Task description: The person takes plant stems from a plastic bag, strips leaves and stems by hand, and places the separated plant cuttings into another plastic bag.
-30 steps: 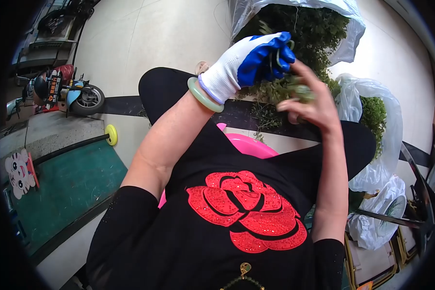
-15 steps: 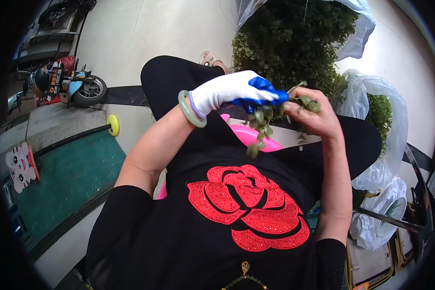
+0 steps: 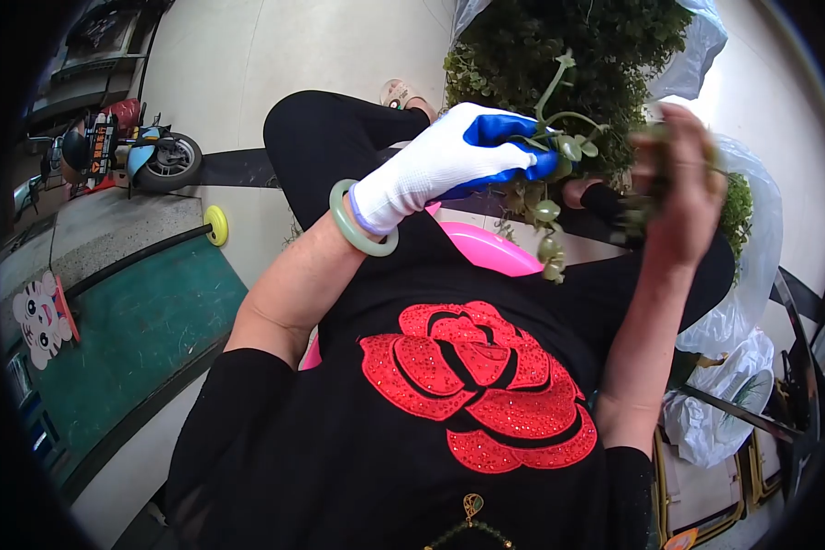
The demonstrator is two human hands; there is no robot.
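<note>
My left hand (image 3: 500,151), in a white and blue glove with a green bangle at the wrist, is closed round a green leafy sprig (image 3: 568,145). Stems stick up above the fingers and round leaves hang below them. My right hand (image 3: 683,179) is bare and blurred, to the right of the sprig and apart from my left hand. Some blurred greenery shows at its fingers, but its grip is smeared by motion. Beyond both hands lies a large heap of leafy greenery (image 3: 559,60) on clear plastic.
A plastic bag (image 3: 761,206) with more greenery stands at the right, above a white bag (image 3: 706,426). A pink seat (image 3: 490,249) shows between my legs. A green board (image 3: 147,335) and a toy-like motorbike (image 3: 165,163) are at the left.
My hands were together at the sprig half a second ago; my right hand has since moved away to the right. The sprig stays in my left hand, its stems now standing up.
</note>
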